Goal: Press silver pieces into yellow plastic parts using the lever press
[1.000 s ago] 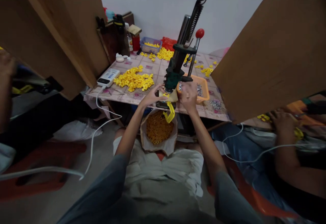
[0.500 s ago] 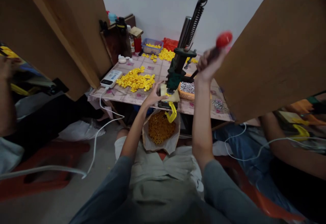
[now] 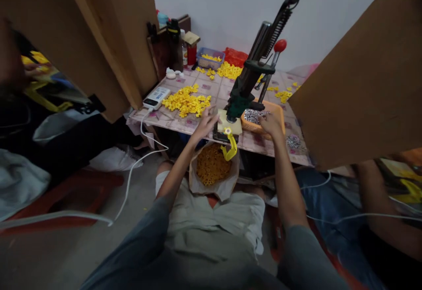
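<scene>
Left hand (image 3: 207, 123) is open, fingers spread, resting at the left edge of the pale base plate (image 3: 229, 126) of the hand press (image 3: 245, 90); not gripping anything. Right hand (image 3: 270, 123) sits at the rim of the orange tray (image 3: 278, 113), fingers curled down toward the silvery small parts (image 3: 255, 115) inside; can't tell if it's pinching one. A small yellow piece (image 3: 227, 130) sits on the plate under the press head, between the two hands. Yellow chute (image 3: 230, 148) hangs off the table edge just below the plate, over an open bag (image 3: 213, 170) full of yellow parts on the lap. Press lever with red knob (image 3: 280, 45) is up, nobody on it. Pile of loose yellow parts (image 3: 186, 101) lies left of the press on the tiled table (image 3: 171, 121), a white device (image 3: 156, 97) with its cable at the corner. Blue bin (image 3: 210, 58) and more yellow parts sit at the back by the wall. Brown boards on both sides; another person's arm (image 3: 379, 211) is at far right.
</scene>
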`<action>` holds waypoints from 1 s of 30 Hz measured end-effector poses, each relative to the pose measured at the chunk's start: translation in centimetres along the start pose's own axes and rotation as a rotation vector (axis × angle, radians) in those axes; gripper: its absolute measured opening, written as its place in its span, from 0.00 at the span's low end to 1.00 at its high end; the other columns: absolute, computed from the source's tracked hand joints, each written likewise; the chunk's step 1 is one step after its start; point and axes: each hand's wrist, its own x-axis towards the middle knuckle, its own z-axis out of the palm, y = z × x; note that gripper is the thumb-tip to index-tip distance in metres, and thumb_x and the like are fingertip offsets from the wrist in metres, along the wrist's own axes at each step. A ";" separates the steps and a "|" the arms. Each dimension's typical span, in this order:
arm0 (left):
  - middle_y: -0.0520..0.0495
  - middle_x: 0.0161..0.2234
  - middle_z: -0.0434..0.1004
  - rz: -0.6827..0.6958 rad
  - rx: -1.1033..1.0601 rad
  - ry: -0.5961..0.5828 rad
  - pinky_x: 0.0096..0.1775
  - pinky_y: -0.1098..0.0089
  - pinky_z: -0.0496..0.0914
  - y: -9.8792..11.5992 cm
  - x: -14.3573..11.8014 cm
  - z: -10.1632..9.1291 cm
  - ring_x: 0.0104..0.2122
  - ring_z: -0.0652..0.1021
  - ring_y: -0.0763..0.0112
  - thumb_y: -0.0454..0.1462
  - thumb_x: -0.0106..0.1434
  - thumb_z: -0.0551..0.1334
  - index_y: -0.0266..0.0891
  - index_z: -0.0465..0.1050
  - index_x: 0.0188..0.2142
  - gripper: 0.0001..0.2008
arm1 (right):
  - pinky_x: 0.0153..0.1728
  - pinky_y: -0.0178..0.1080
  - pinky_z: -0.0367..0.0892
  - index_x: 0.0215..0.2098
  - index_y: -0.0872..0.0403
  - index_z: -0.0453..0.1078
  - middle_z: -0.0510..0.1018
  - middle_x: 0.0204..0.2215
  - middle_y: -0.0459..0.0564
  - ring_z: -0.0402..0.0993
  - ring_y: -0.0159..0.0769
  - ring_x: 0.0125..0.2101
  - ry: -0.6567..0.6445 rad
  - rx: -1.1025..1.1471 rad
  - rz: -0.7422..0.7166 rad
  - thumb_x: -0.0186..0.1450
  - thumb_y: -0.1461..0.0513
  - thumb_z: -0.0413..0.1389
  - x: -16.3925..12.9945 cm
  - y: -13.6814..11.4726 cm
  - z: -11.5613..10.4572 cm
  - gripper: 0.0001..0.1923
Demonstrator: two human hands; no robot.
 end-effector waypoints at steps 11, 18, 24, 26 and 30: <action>0.34 0.52 0.79 -0.054 0.382 0.110 0.64 0.46 0.68 -3.5 0.2 -3.4 0.62 0.74 0.43 0.53 0.72 0.67 0.40 0.75 0.51 0.20 | 0.47 0.40 0.70 0.38 0.55 0.79 0.84 0.39 0.51 0.74 0.39 0.39 -0.414 0.299 -0.043 0.73 0.58 0.56 2.2 2.6 1.9 0.12; 0.44 0.44 0.82 -0.003 -0.146 0.087 0.43 0.67 0.76 -1.7 1.6 -0.2 0.39 0.80 0.67 0.55 0.72 0.67 0.41 0.78 0.57 0.24 | 0.45 0.41 0.71 0.36 0.54 0.78 0.81 0.35 0.51 0.73 0.40 0.39 -0.183 0.513 -0.056 0.68 0.58 0.61 1.1 2.6 2.0 0.08; 0.47 0.38 0.80 -0.001 -0.347 -0.090 0.36 0.70 0.71 -1.3 1.5 1.2 0.33 0.76 0.70 0.56 0.65 0.73 0.40 0.80 0.56 0.29 | 0.56 0.48 0.72 0.38 0.52 0.79 0.83 0.43 0.57 0.76 0.48 0.47 0.242 0.363 -0.159 0.75 0.52 0.56 -1.9 0.8 1.0 0.15; 0.45 0.43 0.81 -0.011 -0.346 -0.139 0.36 0.70 0.71 -1.2 1.4 1.1 0.33 0.76 0.71 0.56 0.63 0.74 0.40 0.79 0.57 0.30 | 0.55 0.49 0.72 0.40 0.51 0.81 0.83 0.44 0.58 0.77 0.49 0.48 0.309 0.344 -0.277 0.76 0.51 0.55 -3.5 -0.8 1.0 0.17; 0.42 0.50 0.82 -0.017 -0.316 -0.251 0.41 0.67 0.73 -0.8 1.3 0.5 0.37 0.78 0.67 0.55 0.61 0.75 0.39 0.80 0.54 0.29 | 0.47 0.47 0.72 0.42 0.52 0.84 0.83 0.37 0.56 0.78 0.47 0.42 0.352 0.259 -0.539 0.79 0.51 0.52 -6.1 -4.9 1.1 0.21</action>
